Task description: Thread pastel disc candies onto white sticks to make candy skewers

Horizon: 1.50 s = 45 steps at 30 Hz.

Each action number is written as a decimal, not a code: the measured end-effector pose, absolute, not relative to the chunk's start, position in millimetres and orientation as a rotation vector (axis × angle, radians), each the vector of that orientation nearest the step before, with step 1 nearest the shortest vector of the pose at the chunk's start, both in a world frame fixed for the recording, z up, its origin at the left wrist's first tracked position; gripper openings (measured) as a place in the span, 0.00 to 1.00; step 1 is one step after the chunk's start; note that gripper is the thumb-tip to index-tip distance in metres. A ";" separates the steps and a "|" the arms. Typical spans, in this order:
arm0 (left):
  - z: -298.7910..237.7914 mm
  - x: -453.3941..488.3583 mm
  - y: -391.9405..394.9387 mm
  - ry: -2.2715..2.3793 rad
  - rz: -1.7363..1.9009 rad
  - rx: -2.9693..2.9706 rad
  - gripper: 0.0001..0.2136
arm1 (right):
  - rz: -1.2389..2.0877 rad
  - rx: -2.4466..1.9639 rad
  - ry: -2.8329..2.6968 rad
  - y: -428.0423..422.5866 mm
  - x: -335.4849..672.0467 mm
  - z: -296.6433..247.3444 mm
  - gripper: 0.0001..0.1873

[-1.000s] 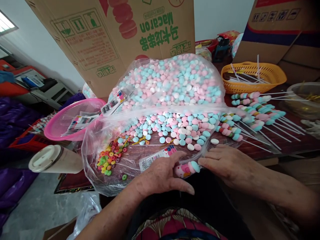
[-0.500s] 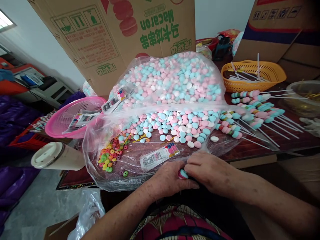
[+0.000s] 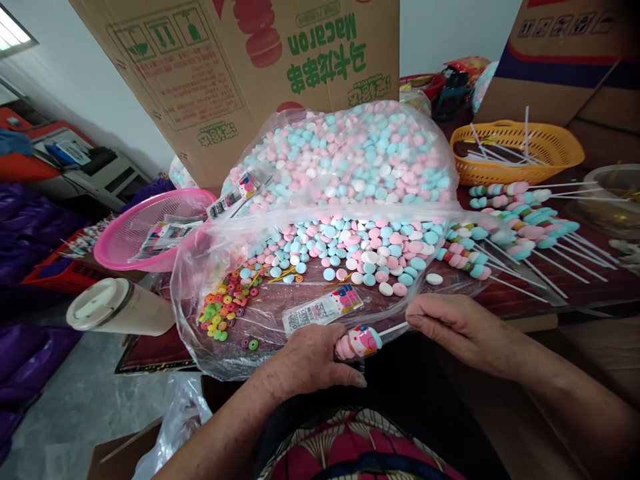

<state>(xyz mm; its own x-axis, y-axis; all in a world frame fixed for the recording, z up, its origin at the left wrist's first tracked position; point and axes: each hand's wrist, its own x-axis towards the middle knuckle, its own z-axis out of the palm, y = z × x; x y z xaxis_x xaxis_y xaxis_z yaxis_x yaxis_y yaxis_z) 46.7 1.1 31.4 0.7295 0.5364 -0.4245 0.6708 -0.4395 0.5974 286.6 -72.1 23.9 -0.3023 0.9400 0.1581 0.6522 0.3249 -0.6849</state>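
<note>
My left hand (image 3: 313,357) is closed round a stack of pink, white and blue candy discs (image 3: 359,341) threaded on a thin white stick (image 3: 393,328). My right hand (image 3: 453,323) pinches the stick's free end at the right of the stack. Both hands hover at the near edge of a clear plastic bag (image 3: 210,267) spread flat. Loose pastel candy discs (image 3: 360,250) lie on it, with small colourful ring candies (image 3: 225,310) at its left and a printed label (image 3: 323,309) just beyond my left hand.
A full bag of pastel discs (image 3: 345,157) sits behind, before a Macaron carton (image 3: 240,60). Finished candy skewers (image 3: 505,230) lie right, near an orange basket (image 3: 517,153) of sticks. A pink basket (image 3: 150,230) and lidded cup (image 3: 117,307) stand left.
A moment ago my right hand pressed against the candy stack at my left hand. It has slid right along the stick, baring the white stick between the hands.
</note>
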 end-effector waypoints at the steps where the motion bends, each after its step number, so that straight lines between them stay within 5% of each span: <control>1: 32.2 46.1 1.1 0.906 -0.232 2.158 0.18 | 0.702 -1.400 -2.050 -72.2 286.6 23.5 0.14; 13: 16.8 72.5 -11.6 1.121 -0.225 2.281 0.19 | 0.666 -1.384 -2.044 -69.0 244.3 8.9 0.15; 17: 17.7 56.1 -3.2 0.892 0.019 2.001 0.25 | 0.702 -1.392 -2.017 -66.8 249.2 9.2 0.15; 22: 25.3 38.4 6.4 0.658 0.036 1.659 0.19 | 0.736 -1.393 -1.992 -65.8 257.5 15.6 0.15; 29: 5.4 50.0 -16.0 0.831 0.183 1.197 0.19 | 0.728 -1.354 -2.003 -64.7 247.2 20.7 0.14; 35: -8.9 56.3 -26.5 0.941 0.388 1.456 0.18 | 0.655 -1.362 -2.064 -57.1 238.2 15.6 0.16; 45: 3.1 60.9 -28.4 1.047 0.548 1.807 0.13 | 1.149 -1.425 -1.506 -77.3 219.9 -8.1 0.15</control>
<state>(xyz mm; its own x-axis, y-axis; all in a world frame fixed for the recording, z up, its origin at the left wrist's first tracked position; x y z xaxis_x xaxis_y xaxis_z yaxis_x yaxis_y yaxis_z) 60.9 -28.4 3.1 0.5340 0.8423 -0.0730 0.4199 -0.1893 0.8876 219.9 -77.3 -8.1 -0.0967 0.9936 -0.0581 0.3182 -0.0244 -0.9477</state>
